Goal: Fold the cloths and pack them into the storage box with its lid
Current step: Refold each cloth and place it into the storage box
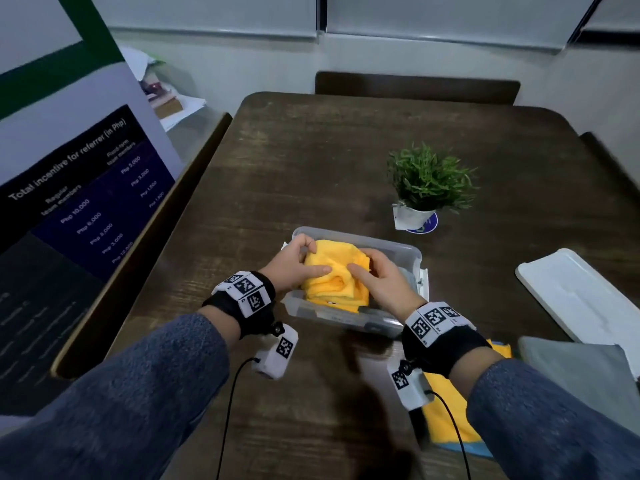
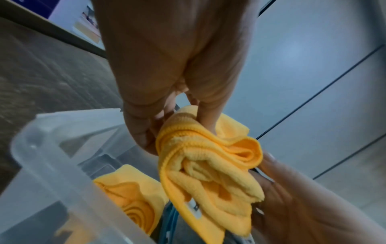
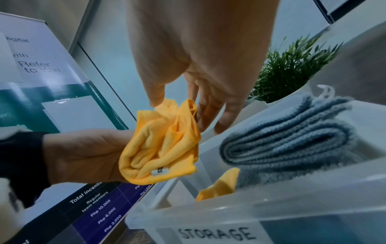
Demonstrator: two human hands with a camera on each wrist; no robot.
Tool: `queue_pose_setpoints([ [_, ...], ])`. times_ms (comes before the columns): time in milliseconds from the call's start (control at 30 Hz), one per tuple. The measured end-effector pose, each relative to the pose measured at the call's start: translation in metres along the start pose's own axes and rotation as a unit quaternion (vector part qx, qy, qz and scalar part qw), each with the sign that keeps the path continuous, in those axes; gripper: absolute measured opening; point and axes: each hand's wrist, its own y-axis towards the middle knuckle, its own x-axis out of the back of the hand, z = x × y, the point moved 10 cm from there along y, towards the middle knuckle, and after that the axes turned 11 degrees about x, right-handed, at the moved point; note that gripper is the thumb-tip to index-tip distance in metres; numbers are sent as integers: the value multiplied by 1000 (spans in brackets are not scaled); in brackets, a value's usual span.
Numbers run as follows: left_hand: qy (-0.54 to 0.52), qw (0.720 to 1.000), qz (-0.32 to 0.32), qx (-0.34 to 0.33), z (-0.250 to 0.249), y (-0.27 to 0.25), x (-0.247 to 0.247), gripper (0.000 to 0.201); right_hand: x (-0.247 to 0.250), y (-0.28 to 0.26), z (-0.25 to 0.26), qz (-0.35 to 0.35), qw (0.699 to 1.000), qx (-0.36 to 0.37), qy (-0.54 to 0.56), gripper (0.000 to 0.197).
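Folded yellow cloth (image 1: 332, 271) sits bunched between both hands, just above the open storage box (image 1: 398, 250). We see it as several loose layers w/ a small white tag near its lower edge in the wrist views. Left hand (image 1: 294, 268) has its grip closed on the cloth's left end, thumb on top, fingers under. Right hand (image 1: 379, 280) grasps the right end, thumb pressing the top fold, fingers curled round the far side.

Box is clear plastic, w/ a "STORAGE" label on its near wall per right wrist view. Inside: a folded blue cloth (image 3: 288, 137) toward the right, and another yellow cloth (image 2: 133, 194) lower down at the left; how they overlap we can't tell.

Box stands on the dark wood tabletop (image 1: 311, 168). White lid (image 1: 581, 299) lies flat well off to the right, apart from the box. Near the right forearm, a yellow cloth on tabletop (image 1: 446, 410) lies spread, w/ a grey cloth (image 1: 575, 365) beside it. Small potted plant (image 1: 427, 181) stands beyond the box. Printed banner (image 1: 86, 188) leans at left.
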Motion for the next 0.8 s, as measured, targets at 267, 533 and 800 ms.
queue_pose_setpoints([
  [267,122,980,-22,153,45,88,2,47,50,21,-23,-54,978,55,-193,39],
  [533,313,914,18,259,77,120,-10,56,19,11,-74,187,903,-56,-384,68],
  [800,418,872,33,253,71,114,-32,74,1,-4,-94,266,834,-79,-476,74],
])
